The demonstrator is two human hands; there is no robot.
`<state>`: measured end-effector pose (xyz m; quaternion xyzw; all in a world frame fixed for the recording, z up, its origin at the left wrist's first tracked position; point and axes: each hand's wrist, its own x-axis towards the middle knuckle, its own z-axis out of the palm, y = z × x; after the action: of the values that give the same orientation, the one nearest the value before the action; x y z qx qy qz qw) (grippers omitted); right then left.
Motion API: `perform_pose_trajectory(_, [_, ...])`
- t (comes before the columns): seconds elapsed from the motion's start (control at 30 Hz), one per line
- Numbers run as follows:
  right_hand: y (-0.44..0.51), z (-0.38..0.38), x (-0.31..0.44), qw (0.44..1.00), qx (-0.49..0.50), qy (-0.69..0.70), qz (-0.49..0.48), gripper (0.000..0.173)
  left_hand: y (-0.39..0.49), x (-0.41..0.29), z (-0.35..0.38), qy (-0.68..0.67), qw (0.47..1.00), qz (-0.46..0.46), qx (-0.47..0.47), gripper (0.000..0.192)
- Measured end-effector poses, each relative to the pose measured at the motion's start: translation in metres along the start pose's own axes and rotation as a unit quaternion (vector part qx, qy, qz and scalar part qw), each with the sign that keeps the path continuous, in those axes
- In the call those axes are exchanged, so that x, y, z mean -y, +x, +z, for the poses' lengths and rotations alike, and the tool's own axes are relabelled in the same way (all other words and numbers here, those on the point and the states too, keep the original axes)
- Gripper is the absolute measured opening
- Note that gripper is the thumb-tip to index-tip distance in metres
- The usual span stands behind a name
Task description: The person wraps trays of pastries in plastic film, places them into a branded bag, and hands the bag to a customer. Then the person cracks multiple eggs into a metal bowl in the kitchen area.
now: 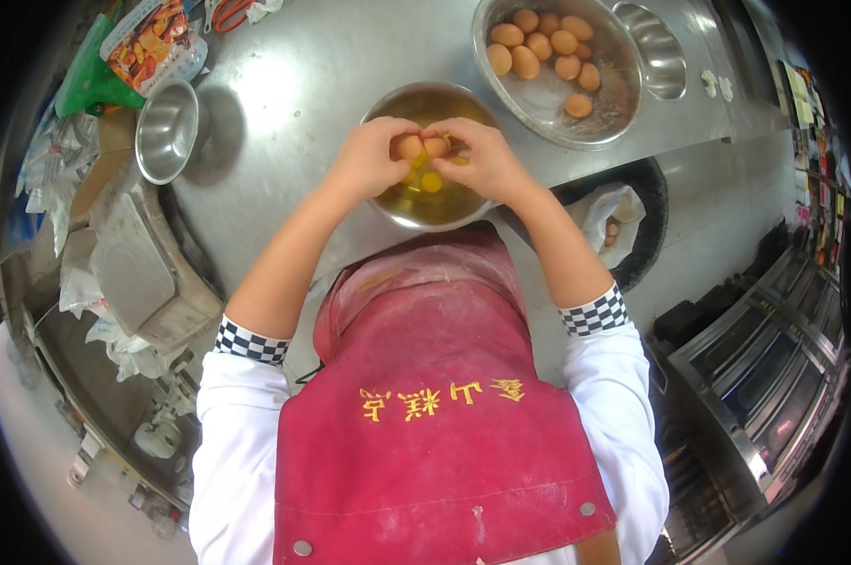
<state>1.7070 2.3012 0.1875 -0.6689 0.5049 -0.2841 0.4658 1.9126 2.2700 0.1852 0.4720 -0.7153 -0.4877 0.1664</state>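
Note:
Over a round steel bowl [425,224] my two hands hold the halves of a cracked brown egg. My left hand [372,157] grips one half of the eggshell [407,147]. The other half of the eggshell [436,147] is in the fingers of my right hand [487,161]. The halves are parted, with yellow egg between and just below them. In the bowl lies clear egg white with several yolks, one plain yolk [431,181] near the middle; my hands hide part of the contents.
Whole brown eggs [538,46] lie in a large steel basin [595,134] at the upper right, beside a smaller steel bowl [653,53]. An empty steel bowl [167,134] stands left. Below the table edge, a lined bin [655,212] holds eggshells. Red-handled scissors [231,13] lie at the top.

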Motion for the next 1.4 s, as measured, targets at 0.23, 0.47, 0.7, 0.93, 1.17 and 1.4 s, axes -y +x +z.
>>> perform_pose_trajectory(0.23, [-0.006, -0.015, 0.018, 0.968, 0.011, -0.233, -0.096, 0.033, -0.016, -0.005, -0.004, 0.103, 0.98, 0.099, -0.136, 0.034])
perform_pose_trajectory(0.47, [-0.008, -0.014, 0.022, 0.975, 0.137, -0.171, -0.034, 0.027, -0.054, 0.0, 0.006, -0.096, 0.974, 0.012, -0.207, 0.042])
perform_pose_trajectory(0.7, [0.004, 0.003, 0.003, 0.958, 0.244, -0.146, -0.029, 0.016, -0.067, 0.008, 0.022, -0.265, 0.937, -0.054, -0.22, 0.045])
perform_pose_trajectory(0.93, [0.012, 0.01, -0.004, 0.924, 0.303, -0.231, -0.038, 0.015, -0.063, 0.017, 0.027, -0.308, 0.924, -0.064, -0.217, 0.046])
perform_pose_trajectory(1.17, [0.014, 0.016, -0.007, 0.912, 0.323, -0.25, -0.037, 0.014, -0.062, 0.019, 0.025, -0.322, 0.919, -0.064, -0.216, 0.046])
perform_pose_trajectory(1.4, [0.016, 0.016, -0.003, 0.907, 0.346, -0.238, -0.033, 0.015, -0.062, 0.018, 0.021, -0.325, 0.921, -0.07, -0.202, 0.048])
